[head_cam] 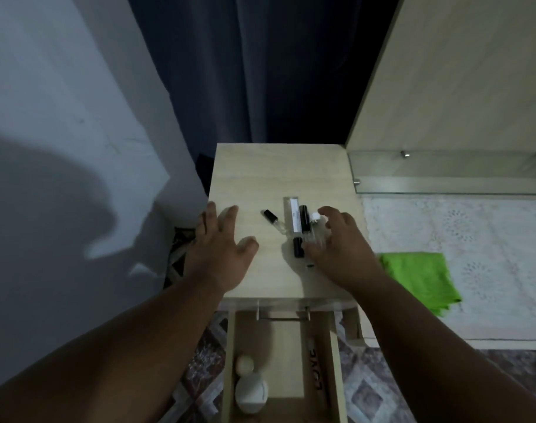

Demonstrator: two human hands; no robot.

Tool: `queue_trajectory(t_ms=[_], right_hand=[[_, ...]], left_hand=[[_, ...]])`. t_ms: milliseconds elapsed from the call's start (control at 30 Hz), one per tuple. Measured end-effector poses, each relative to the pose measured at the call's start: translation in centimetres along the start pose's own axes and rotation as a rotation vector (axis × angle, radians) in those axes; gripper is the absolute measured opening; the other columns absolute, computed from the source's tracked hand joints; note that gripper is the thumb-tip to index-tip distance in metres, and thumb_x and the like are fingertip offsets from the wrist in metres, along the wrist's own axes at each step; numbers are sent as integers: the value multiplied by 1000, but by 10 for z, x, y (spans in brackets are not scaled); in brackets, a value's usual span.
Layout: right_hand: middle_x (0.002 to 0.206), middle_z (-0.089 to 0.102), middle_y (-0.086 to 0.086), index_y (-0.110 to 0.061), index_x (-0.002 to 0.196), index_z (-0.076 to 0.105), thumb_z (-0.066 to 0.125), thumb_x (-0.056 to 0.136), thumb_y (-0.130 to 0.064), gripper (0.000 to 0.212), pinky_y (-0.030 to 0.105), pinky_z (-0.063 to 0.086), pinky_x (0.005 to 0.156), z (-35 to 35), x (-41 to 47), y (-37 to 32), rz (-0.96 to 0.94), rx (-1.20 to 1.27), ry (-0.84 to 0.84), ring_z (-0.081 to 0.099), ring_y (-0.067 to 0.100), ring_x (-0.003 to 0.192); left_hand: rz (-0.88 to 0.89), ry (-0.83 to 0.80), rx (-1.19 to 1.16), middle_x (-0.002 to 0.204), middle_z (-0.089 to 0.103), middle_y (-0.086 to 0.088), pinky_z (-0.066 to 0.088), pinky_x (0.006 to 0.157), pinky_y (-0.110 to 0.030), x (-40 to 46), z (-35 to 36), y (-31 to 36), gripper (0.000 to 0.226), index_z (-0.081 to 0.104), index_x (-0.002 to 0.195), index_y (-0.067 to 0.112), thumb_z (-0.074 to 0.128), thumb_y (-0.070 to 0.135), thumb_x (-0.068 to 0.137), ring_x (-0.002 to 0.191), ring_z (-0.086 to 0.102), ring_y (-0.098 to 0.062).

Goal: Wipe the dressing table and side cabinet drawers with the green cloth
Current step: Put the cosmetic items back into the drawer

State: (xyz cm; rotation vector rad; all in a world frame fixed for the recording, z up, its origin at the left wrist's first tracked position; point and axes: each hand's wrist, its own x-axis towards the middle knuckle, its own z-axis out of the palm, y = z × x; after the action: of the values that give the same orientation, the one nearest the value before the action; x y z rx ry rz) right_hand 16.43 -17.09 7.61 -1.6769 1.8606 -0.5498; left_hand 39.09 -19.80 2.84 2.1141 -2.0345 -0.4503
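The green cloth [420, 282] lies folded on the white lace cover of the dressing table [480, 239], to the right of both hands. My left hand [222, 248] rests flat with spread fingers on the light wood top of the side cabinet [260, 169]. My right hand [340, 242] hovers with curved fingers over a cluster of small perfume vials [304, 227], its fingertips touching a clear one. One more vial with a black cap [272, 219] lies apart between the hands. A drawer [283, 364] below the cabinet top stands pulled out.
Inside the open drawer sit a white round bottle [250, 392] and a slim box marked LOVE [317, 370]. A glass shelf [449, 183] and tall wood panel rise at the right. A dark curtain hangs behind, a white wall at left. Patterned floor below.
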Motion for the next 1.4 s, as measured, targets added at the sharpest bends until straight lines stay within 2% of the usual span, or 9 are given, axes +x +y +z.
queue_trajectory(t_ms=[167, 400, 533, 600, 667, 767, 1067, 1267, 1400], right_hand=[[132, 43, 7, -28, 150, 28, 73, 80, -34, 84, 36, 43, 94, 4, 10, 2, -55, -30, -105, 49, 29, 121], [139, 33, 3, -31, 157, 13, 75, 78, -29, 100, 29, 44, 83, -9, 26, 1, -14, -58, -292, 51, 24, 118], [149, 26, 7, -33, 158, 3, 70, 82, -39, 101, 36, 50, 92, -7, 35, 0, 59, -120, -258, 52, 31, 124], [145, 27, 8, -33, 157, 4, 64, 86, -37, 93, 35, 56, 78, -6, 39, -1, 63, -129, -226, 60, 30, 108], [140, 29, 8, -34, 157, 8, 59, 89, -31, 85, 26, 51, 61, -6, 43, -3, 54, -171, -214, 61, 28, 96], [137, 33, 10, -32, 153, 20, 57, 90, -26, 74, 35, 56, 73, -6, 50, -7, 18, -323, -215, 63, 35, 102], [119, 50, 12, -23, 142, 34, 58, 88, -42, 63, 41, 53, 77, -2, 50, -5, -79, -420, -172, 60, 35, 101], [98, 51, 5, -23, 117, 41, 64, 79, -41, 48, 42, 54, 75, -7, 37, 5, -74, -233, -107, 59, 31, 86], [96, 60, 2, -24, 129, 45, 66, 84, -24, 50, 35, 52, 73, -14, 7, 10, -21, 85, -24, 60, 24, 85]], left_hand=[[0, -10, -26, 166, -7, 2, 32, 112, -51, 0, 2, -2, 75, 7, 154, 39, 41, 61, 91, 151, 0, -28], [-6, 12, -3, 166, -4, 1, 33, 110, -49, 1, 3, -1, 74, 9, 153, 39, 41, 61, 90, 151, 5, -27], [1, 13, 20, 166, -5, 2, 35, 108, -50, 1, 1, 0, 74, 9, 154, 39, 40, 61, 91, 151, 4, -26], [2, 13, 24, 166, -5, 2, 35, 108, -51, 0, 0, -1, 74, 9, 154, 39, 40, 61, 91, 151, 4, -26], [2, 7, 26, 166, -6, 2, 34, 109, -51, 0, 1, -1, 74, 9, 155, 38, 40, 61, 91, 151, 3, -26], [3, 1, 10, 166, -7, 3, 35, 109, -51, 0, 0, -2, 74, 8, 154, 39, 39, 62, 91, 152, 3, -26], [-10, -7, 14, 165, -6, 3, 33, 111, -51, 1, 3, -2, 75, 9, 154, 39, 40, 61, 90, 150, 3, -26], [1, -16, 46, 166, -5, -4, 32, 110, -53, 2, 2, -2, 76, 10, 156, 34, 41, 60, 92, 150, 6, -32], [-5, -21, 56, 166, -4, -4, 33, 109, -53, 0, 0, 0, 75, 11, 156, 34, 42, 58, 92, 151, 6, -30]])
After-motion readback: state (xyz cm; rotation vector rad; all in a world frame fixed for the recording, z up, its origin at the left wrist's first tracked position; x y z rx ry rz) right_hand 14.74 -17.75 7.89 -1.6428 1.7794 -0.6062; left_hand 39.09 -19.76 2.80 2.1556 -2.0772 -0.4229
